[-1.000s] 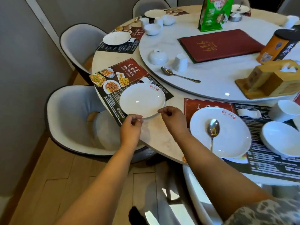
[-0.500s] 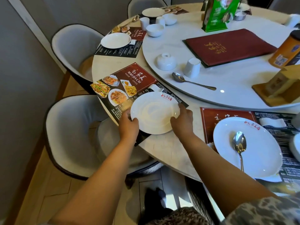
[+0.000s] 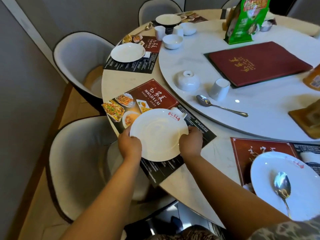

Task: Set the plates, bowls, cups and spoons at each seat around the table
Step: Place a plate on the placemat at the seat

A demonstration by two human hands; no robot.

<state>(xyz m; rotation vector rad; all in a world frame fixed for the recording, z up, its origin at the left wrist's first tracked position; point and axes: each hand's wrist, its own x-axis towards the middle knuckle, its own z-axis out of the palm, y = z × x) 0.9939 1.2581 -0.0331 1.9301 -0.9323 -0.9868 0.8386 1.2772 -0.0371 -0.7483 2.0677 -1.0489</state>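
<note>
A white plate (image 3: pixel 158 134) with a red logo lies on a dark menu placemat (image 3: pixel 152 96) at the table's near-left seat. My left hand (image 3: pixel 129 145) grips the plate's left rim and my right hand (image 3: pixel 190 142) grips its right rim. On the turntable (image 3: pixel 259 108) stand an upturned white bowl (image 3: pixel 187 80), an upturned white cup (image 3: pixel 219 90) and a metal spoon (image 3: pixel 220 105). Another plate (image 3: pixel 284 186) with a spoon (image 3: pixel 282 187) on it sits at the near-right seat.
Further round the table are a plate (image 3: pixel 127 52), two bowls (image 3: pixel 172 41), two cups (image 3: pixel 159 32) and another plate (image 3: pixel 168 19). A red menu book (image 3: pixel 258 62) and a green bag (image 3: pixel 245 21) lie on the turntable. Grey chairs (image 3: pixel 78 163) ring the table.
Both hands moved from the plate's near edge to its left and right rims. The view shifted closer and leftward over this seat.
</note>
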